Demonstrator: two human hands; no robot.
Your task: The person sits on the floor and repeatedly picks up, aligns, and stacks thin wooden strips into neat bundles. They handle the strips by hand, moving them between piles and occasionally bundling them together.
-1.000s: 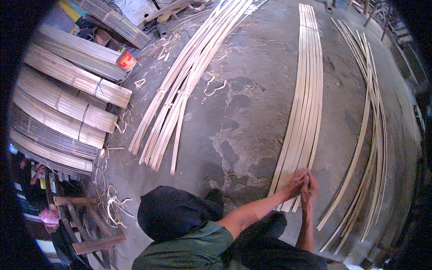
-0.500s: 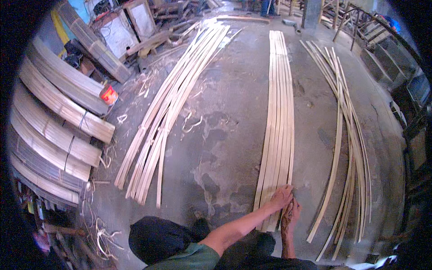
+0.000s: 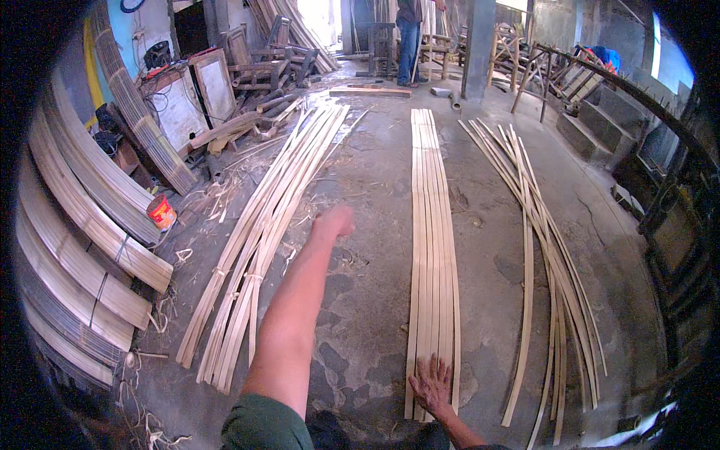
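Observation:
A row of pale bamboo strips (image 3: 431, 262) lies side by side on the concrete floor, just right of centre. My right hand (image 3: 433, 386) rests flat on the near end of this row, with its fingers spread. My left arm reaches out over the floor. My left hand (image 3: 335, 221) is between the row and a looser bundle of strips (image 3: 262, 240) on the left, apart from the row. Motion smears its fingers, so their grip is unclear. On the right, a crossed pile of thinner strips (image 3: 559, 240) fans out toward me.
Rolled slat mats (image 3: 105, 255) are stacked along the left edge beside an orange-red tin (image 3: 161, 213). Shavings (image 3: 217, 196) litter the floor there. Far off, a person in jeans (image 3: 409, 45) stands near a pillar (image 3: 478, 52). Concrete steps (image 3: 600, 135) are at the right.
Both hands were together at the row's near right edge. My left hand has swung forward and left; my right has spread flat on the strips. The view has tilted up.

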